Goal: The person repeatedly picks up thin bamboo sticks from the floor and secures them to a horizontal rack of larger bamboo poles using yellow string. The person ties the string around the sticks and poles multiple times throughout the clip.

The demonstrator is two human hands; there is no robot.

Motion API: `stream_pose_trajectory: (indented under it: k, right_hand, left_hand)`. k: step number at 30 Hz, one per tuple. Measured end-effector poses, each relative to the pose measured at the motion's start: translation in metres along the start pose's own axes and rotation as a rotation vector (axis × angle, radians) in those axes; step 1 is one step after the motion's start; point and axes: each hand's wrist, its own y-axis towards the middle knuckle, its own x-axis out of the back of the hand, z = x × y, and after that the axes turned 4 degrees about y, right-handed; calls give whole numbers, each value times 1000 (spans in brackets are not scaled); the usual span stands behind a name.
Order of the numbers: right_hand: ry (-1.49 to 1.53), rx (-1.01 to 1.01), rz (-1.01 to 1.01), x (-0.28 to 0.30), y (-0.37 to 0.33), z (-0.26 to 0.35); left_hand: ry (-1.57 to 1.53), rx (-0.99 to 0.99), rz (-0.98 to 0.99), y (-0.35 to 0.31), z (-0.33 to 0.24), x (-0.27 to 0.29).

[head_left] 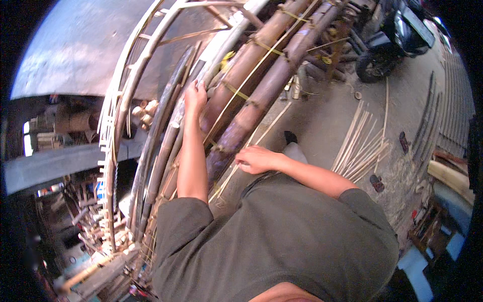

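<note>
Dark shirt foremost; left hand and right hand, fingers curled beside pale pole and strip, grips indeterminable; yellow ties apparently keep thick poles bundled.

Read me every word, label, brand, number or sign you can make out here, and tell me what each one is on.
None: no text can be read in this view.
Thick brown pole: purplish patches, no letters I can make out.
Motorbike: any marking is too small or blurred to read.
Dark shirt: no lettering visible.
</note>
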Motion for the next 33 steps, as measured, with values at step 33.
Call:
stream_pose_trajectory:
  k: [33]
  right_hand:
    - [-17,9,106,-59,38,20]
  left_hand:
    - [-348,-68,117,-157,53,60]
